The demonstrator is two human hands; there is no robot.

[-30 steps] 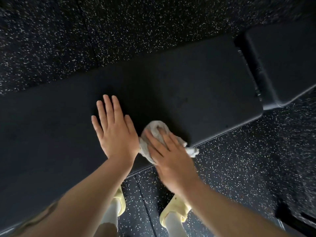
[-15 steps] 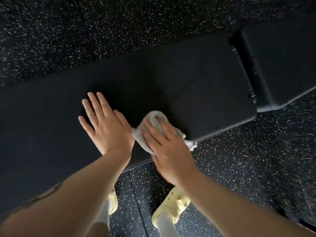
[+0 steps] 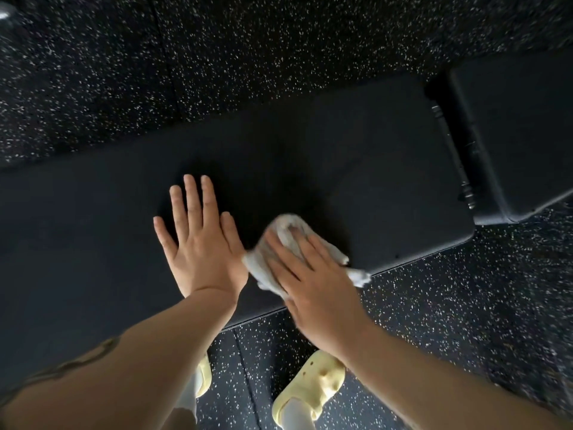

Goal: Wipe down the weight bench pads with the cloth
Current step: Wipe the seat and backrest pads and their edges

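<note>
Black padded vinyl is filling the middle of the view: the long bench pad [image 3: 356, 181] is running from the left edge across to the right, where a narrow gap with dark metal hardware [image 3: 465, 169] is separating it from a second, shorter pad [image 3: 521, 135]. Pale grey-white cloth [image 3: 288, 240], bunched and crumpled, is lying on the long pad close to its near edge, with one loose corner hanging just past that edge. Right hand [image 3: 313, 283]: lying flat on top of the cloth, fingers straight and slightly spread, pressing the fabric down against the vinyl rather than curling round it; the fingertips are reaching the far part of the bundle, and folds are showing beyond them and on both sides of the hand. Left hand [image 3: 201, 243]: resting palm-down on the bare pad just beside the cloth, fingers extended and close together, holding nothing; its thumb side is sitting next to the cloth's left fold, and whether the two are touching cannot be told. Both forearms are reaching in from the bottom of the view, the left one showing dark markings near the elbow. Speckled black rubber flooring [image 3: 217, 57] is surrounding the bench on the far and near sides. Two yellow clog-style shoes, left [image 3: 203, 380] and right [image 3: 313, 389], worn with pale socks, are standing on the floor below the pad's near edge, between the forearms.
</note>
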